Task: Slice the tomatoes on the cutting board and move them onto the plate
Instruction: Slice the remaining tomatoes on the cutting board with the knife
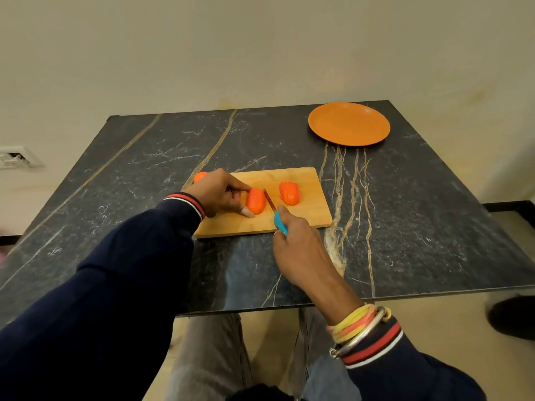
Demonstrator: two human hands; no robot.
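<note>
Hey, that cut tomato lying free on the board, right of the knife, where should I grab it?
Come from above and pinch the cut tomato across its left and right flanks; its cut lines seem to run lengthwise, so that grip should keep the pieces together.

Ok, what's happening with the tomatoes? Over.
Left grip steadies tomato on board. Right grip holds knife, blade beside it. No slices on plate yet.

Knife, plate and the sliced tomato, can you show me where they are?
knife (pixel 279 222), head view, on its blue handle.
plate (pixel 348 124), head view, on its bare middle.
sliced tomato (pixel 289 193), head view, on its top skin.
</note>
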